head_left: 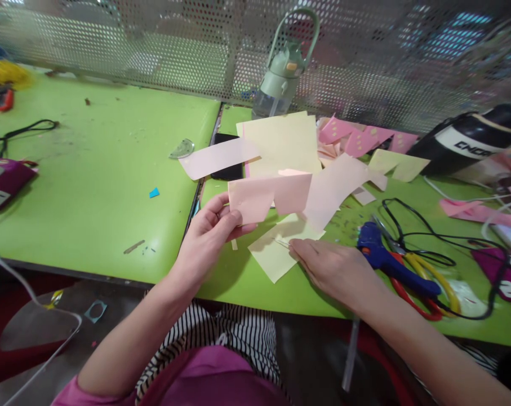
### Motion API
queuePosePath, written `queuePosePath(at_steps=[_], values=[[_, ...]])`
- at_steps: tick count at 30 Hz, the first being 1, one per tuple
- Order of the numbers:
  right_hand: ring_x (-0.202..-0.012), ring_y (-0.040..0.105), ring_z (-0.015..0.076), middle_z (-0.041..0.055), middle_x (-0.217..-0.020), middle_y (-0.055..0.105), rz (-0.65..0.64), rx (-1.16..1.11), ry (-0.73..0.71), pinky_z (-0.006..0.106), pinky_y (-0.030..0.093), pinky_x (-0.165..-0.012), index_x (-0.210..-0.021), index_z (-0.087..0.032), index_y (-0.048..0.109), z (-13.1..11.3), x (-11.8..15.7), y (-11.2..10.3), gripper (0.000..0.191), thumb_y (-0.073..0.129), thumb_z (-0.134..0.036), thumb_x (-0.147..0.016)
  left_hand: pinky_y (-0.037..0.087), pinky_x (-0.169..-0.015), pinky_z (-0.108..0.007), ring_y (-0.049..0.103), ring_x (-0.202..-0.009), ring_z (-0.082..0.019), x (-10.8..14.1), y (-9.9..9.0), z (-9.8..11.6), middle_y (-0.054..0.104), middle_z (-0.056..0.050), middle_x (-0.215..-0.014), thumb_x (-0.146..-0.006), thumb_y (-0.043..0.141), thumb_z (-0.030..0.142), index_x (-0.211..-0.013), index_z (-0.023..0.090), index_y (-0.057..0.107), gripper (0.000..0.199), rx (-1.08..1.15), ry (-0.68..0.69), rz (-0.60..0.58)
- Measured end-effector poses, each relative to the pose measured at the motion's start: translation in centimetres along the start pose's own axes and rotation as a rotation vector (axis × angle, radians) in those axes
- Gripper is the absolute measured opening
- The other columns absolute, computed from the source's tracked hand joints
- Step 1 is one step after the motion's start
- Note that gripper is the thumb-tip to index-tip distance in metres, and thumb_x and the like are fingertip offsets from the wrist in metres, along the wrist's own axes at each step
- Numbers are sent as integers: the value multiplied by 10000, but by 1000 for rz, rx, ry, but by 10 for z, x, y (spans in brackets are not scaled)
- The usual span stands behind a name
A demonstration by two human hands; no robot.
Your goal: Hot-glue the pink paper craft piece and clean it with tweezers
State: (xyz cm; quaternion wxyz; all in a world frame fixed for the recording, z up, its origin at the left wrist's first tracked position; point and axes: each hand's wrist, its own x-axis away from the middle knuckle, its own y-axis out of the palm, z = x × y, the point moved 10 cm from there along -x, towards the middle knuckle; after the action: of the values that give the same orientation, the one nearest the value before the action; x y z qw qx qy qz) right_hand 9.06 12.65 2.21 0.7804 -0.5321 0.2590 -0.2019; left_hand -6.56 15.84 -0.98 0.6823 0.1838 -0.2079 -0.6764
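My left hand (215, 228) pinches a pink paper piece (250, 197) at its left end, thumb in front. The piece has a notch cut into its lower edge and is held up off the table. My right hand (329, 265) is closed round a thin pointed metal tool (281, 242); only its slender tip shows, and the rest is hidden in the fingers. Beneath that tip lies a pale yellow paper piece (274, 262). A long pale pink strip (335, 189) reaches up to the right behind the held piece.
Yellow sheets (280, 141) partly cover a black phone (227, 158). A green-lidded bottle (280, 76) stands behind, and a black bottle (462, 144) leans at right. A blue glue gun (394, 259), scissors (432, 276) and black cord (428, 234) lie right of my right hand.
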Motion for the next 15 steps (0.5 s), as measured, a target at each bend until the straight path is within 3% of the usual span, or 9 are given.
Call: queuePosePath(at_steps=[5,8,15], values=[[-493,555,161,32,-594,634,-26,-54,15,294,298,-474,-820,-170,602,2,1,2,230,413,-146,-949,571,-858,-234,663,-870,-105,0,-2,-1,702,-3,-1012,-848,664,274,-1091,233,656,246,-25,-12,20],[-505,575,163,44,-668,678,-62,-171,115,290,338,-477,-881,-183,607,15,6,3,292,356,-278,-997,570,-852,-228,664,-882,-108,0,-1,-1,702,-10,-1036,-848,660,278,-1101,232,654,257,-39,-16,21],[-627,645,196,32,-720,672,-351,-529,440,299,439,-553,-876,-218,568,50,24,20,425,264,-489,-997,572,-827,-214,660,-867,-103,1,-2,-1,702,-8,-1021,-844,665,275,-1113,236,648,273,-32,-18,22]])
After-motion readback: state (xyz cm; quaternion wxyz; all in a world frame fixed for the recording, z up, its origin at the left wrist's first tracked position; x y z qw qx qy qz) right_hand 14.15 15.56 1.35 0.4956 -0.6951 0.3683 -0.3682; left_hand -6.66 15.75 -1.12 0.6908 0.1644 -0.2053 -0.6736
